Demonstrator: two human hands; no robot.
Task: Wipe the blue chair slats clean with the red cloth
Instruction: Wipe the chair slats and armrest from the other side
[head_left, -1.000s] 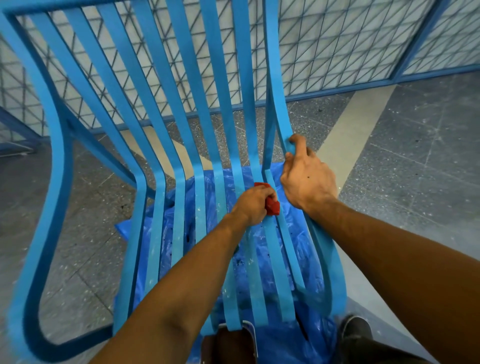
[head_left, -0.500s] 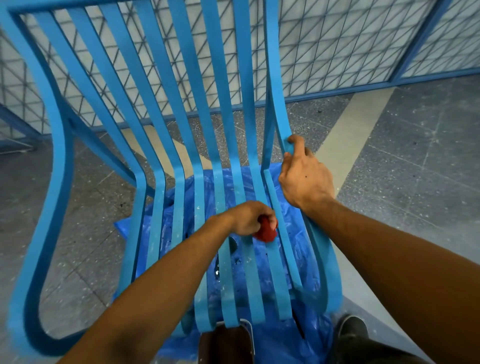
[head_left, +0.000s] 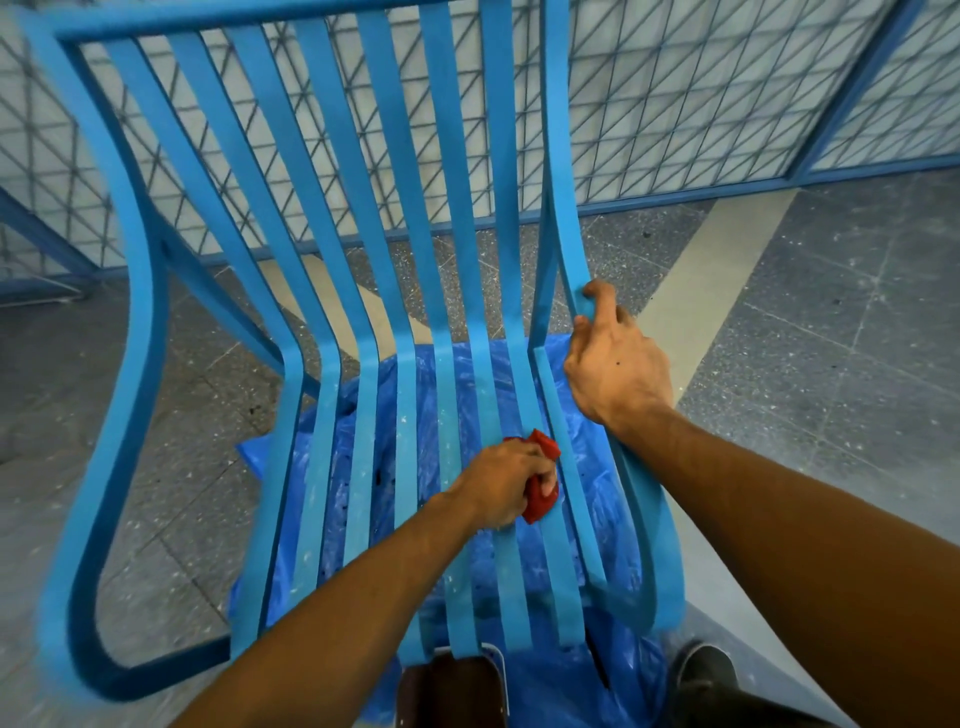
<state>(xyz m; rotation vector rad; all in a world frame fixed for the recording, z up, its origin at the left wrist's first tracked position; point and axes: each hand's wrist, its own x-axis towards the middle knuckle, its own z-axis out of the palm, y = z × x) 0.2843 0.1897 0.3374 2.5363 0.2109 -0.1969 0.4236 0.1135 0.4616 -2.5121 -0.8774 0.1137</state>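
Left hand on cloth at mid-seat; slats run lengthwise toward and away from the person.

Left hand (head_left: 501, 486) is clenched around the red cloth (head_left: 540, 480), pressing it on a seat slat (head_left: 519, 415) in the lower centre of the frame, second in from the right side rail. Right hand (head_left: 615, 364) grips the right side rail (head_left: 563, 218), just up and right of the cloth, apparently steadying the blue chair (head_left: 363, 260). Slat long axis: from lower centre up to the bend, then up the backrest toward the top edge. Judgement: the stroke should follow that axis; left hand does it. Unwiped slats lie to frame left. Blue plastic sheet (head_left: 587, 436) lies on the floor beneath.
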